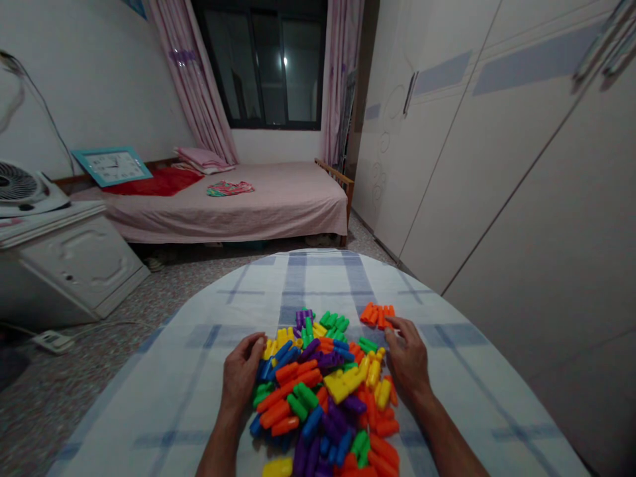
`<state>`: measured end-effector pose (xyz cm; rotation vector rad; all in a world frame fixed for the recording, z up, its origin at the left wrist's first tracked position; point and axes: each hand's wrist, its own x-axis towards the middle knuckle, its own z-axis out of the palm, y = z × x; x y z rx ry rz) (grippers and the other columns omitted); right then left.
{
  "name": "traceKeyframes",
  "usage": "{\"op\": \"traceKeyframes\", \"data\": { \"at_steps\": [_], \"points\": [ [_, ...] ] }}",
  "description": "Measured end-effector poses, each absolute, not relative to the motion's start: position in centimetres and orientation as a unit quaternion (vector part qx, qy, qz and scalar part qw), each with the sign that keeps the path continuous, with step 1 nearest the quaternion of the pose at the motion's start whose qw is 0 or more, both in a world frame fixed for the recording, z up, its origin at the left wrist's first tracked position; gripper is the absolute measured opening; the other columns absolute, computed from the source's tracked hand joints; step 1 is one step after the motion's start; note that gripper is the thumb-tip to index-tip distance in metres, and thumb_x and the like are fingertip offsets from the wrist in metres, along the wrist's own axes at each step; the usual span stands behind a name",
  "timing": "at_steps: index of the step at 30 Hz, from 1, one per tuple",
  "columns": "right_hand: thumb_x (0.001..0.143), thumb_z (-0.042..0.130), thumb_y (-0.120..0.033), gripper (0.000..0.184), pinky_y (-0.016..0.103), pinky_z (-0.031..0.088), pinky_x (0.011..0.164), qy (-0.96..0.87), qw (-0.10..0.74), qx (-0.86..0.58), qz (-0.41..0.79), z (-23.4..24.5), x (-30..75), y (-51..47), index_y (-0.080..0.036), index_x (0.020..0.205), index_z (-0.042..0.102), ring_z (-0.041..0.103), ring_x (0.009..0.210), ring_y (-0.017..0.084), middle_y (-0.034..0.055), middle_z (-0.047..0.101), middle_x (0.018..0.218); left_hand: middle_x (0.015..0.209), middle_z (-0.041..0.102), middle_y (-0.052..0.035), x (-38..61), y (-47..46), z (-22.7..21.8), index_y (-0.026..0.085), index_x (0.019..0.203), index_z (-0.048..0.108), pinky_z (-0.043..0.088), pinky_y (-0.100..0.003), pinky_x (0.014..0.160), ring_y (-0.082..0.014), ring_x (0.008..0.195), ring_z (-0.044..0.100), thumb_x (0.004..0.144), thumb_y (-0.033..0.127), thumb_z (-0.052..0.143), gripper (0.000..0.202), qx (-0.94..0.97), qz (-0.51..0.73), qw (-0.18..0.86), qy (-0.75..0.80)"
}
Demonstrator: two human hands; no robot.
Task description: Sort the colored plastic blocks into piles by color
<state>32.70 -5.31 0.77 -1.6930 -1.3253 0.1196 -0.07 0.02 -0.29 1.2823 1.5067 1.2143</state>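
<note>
A heap of plastic building pieces [313, 384] in orange, yellow, green, blue and purple covers the middle of the table. Many are short rounded tubes joined side by side. At the heap's left edge, my left hand [242, 371] rests beside the blue and yellow pieces, its fingers loosely bent and nothing visible in its grasp. My right hand [408, 354] lies on the right side, fingers apart. Its fingertips touch or nearly touch a separate cluster of orange pieces [377, 316] at the far right of the heap. Small groups of green pieces [335, 323] and purple pieces [303, 318] lie behind the heap.
A checked cloth [199, 371] covers the round-edged table. Beyond it stands a bed [278, 212] with pink covers. Wardrobe doors [472, 165] line the right side. On the left, a fan [24, 189] sits on a white cabinet [84, 258].
</note>
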Motion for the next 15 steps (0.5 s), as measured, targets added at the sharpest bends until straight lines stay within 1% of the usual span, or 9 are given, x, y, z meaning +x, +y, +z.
{"op": "traceKeyframes", "data": {
  "at_steps": [2,5,7,10,13,15],
  "points": [
    [0.086,0.047,-0.032,0.026,0.04,0.043,0.093,-0.602,0.45,-0.652,0.101,1.5,31.9,-5.5,-0.019,0.101,0.063,0.056,0.102,0.022,0.0084,0.064,0.105,0.098,0.071,-0.0102,0.0,0.0,-0.1,0.014,0.098,0.066,0.05,-0.036,0.086,-0.0251,0.092,0.065,0.073,0.055,0.06,0.048,0.507,0.48,0.397,0.596],
    [0.082,0.053,-0.031,0.027,0.04,0.041,0.095,-0.704,0.365,-0.586,0.167,2.0,31.2,-5.7,-0.021,0.103,0.065,0.057,0.104,0.022,0.007,0.065,0.106,0.098,0.071,-0.01,0.0,0.0,-0.1,0.014,0.097,0.067,0.05,-0.036,0.086,-0.025,0.092,0.065,0.072,0.055,0.059,0.048,0.51,0.478,0.393,0.597],
    [0.079,0.055,-0.029,0.031,0.041,0.039,0.097,-0.74,0.316,-0.57,0.167,2.0,31.0,-5.7,-0.021,0.107,0.065,0.056,0.106,0.023,0.0073,0.065,0.109,0.098,0.071,-0.0101,-0.1,0.0,-0.2,0.014,0.097,0.067,0.05,-0.036,0.086,-0.025,0.093,0.065,0.073,0.055,0.059,0.048,0.51,0.477,0.392,0.599],
    [0.076,0.056,-0.025,0.039,0.042,0.037,0.098,-0.754,0.27,-0.579,0.151,1.8,31.2,-5.8,-0.021,0.114,0.062,0.054,0.109,0.023,0.0078,0.063,0.112,0.1,0.071,-0.0102,-0.1,0.0,-0.4,0.015,0.098,0.066,0.05,-0.037,0.087,-0.0251,0.094,0.065,0.074,0.055,0.059,0.048,0.512,0.475,0.394,0.598],
    [0.074,0.058,-0.023,0.042,0.041,0.037,0.095,-0.758,0.246,-0.583,0.156,1.8,31.3,-5.8,-0.022,0.115,0.062,0.055,0.105,0.023,0.0075,0.064,0.108,0.1,0.071,-0.0099,-0.1,0.0,-0.4,0.015,0.099,0.066,0.05,-0.036,0.086,-0.0249,0.094,0.065,0.074,0.055,0.059,0.048,0.514,0.474,0.394,0.597],
    [0.072,0.058,-0.021,0.041,0.041,0.038,0.093,-0.755,0.249,-0.586,0.157,1.9,31.2,-5.8,-0.023,0.113,0.062,0.055,0.103,0.023,0.0071,0.064,0.106,0.099,0.071,-0.0097,0.0,0.0,-0.3,0.015,0.098,0.067,0.051,-0.036,0.085,-0.0249,0.093,0.065,0.073,0.055,0.059,0.048,0.512,0.475,0.391,0.599]
  ]
}}
